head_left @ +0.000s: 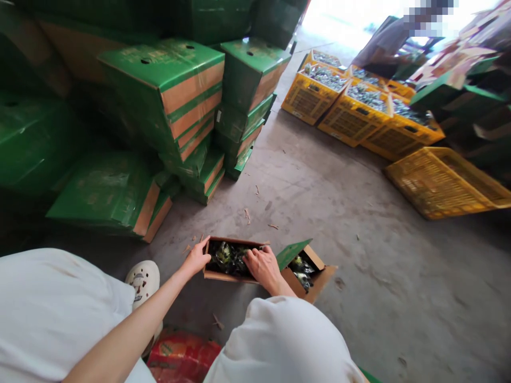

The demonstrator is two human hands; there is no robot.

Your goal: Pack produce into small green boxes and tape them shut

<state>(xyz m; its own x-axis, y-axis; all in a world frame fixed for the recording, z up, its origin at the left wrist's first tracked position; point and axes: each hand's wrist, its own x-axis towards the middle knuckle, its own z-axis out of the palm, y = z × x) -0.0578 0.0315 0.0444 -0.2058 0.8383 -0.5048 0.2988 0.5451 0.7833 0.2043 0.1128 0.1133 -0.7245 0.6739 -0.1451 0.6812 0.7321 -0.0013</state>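
Note:
An open cardboard box (231, 277) sits on the floor in front of me, filled with dark, shiny plastic-wrapped packets (224, 257) with something yellow-green inside. My left hand (196, 259) grips the box's left end, its fingers at the upper corner and its thumb over the rim. Over the right end, my right hand (264, 266) has its fingers curled down onto a packet; their tips are partly hidden. Just to the right stands a second box (315, 257) with its green flap raised and similar packets (302, 272) inside.
Stacks of green boxes (191, 64) rise at the left. Yellow crates (351, 114) full of small packets stand at the back right, with a person (379, 50) behind them. Nearer lies a tilted yellow crate (443, 181). A red package (181, 356) lies between my legs.

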